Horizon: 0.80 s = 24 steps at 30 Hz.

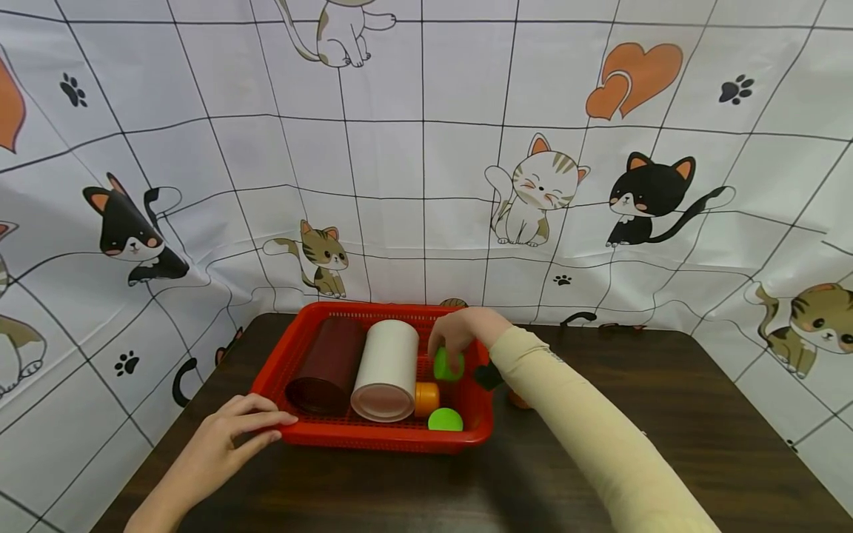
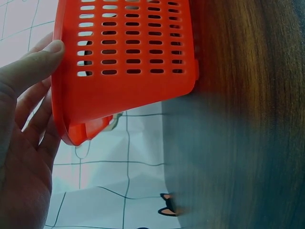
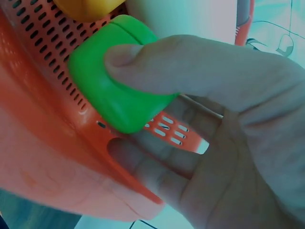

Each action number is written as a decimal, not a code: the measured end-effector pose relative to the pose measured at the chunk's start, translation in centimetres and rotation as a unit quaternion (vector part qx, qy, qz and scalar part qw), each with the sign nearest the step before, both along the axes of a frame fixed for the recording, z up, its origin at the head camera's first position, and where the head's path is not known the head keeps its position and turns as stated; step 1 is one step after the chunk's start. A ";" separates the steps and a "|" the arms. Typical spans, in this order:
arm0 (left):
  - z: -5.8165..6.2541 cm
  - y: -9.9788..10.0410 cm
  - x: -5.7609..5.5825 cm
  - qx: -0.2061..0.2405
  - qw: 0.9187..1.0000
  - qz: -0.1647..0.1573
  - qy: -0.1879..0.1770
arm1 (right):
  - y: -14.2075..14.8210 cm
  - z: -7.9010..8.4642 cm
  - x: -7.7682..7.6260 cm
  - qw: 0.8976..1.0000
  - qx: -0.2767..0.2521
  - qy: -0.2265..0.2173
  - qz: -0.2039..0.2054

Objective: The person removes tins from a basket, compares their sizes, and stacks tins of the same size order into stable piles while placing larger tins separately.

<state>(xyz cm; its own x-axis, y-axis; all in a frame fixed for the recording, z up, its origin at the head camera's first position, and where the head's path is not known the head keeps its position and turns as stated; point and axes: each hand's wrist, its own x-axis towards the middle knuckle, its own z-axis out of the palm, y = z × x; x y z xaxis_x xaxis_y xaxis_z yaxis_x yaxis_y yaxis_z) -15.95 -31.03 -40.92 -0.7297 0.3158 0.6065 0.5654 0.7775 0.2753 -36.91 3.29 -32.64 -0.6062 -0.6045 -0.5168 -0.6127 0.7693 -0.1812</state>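
A red slotted plastic basket point(image 1: 373, 437) stands on the dark table. My left hand point(image 1: 220, 440) holds its front left corner; the left wrist view has the thumb point(image 2: 50, 51) on the rim and the other fingers behind it. Inside the basket's right side my right hand point(image 1: 460, 329) pinches a rounded green plastic piece point(image 3: 114, 76) between thumb and fingers. Left of that hand lie a white cylinder point(image 1: 386, 363) and a dark red cylinder point(image 1: 329, 363), side by side. An orange round piece point(image 1: 426, 399) and a lime green round piece point(image 1: 445, 420) sit near the front right.
Beside the basket's right wall is a dark green object point(image 1: 489, 376). An orange-brown object point(image 1: 517, 400) shows partly behind the right sleeve point(image 1: 586, 414). A white sheet point(image 1: 426, 163) printed with cats and grid lines hangs behind the wood-grain table point(image 1: 666, 414).
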 end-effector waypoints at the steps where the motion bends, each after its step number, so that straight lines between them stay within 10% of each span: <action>1: 0.0 0.0 0.0 0.001 1.000 -0.002 0.001 | 0.1 0.1 0.0 1.000 -0.007 0.001 0.001; 24: -0.1 0.0 -0.1 0.000 1.000 -0.006 0.006 | 4.1 0.9 0.3 0.977 -0.203 0.053 0.025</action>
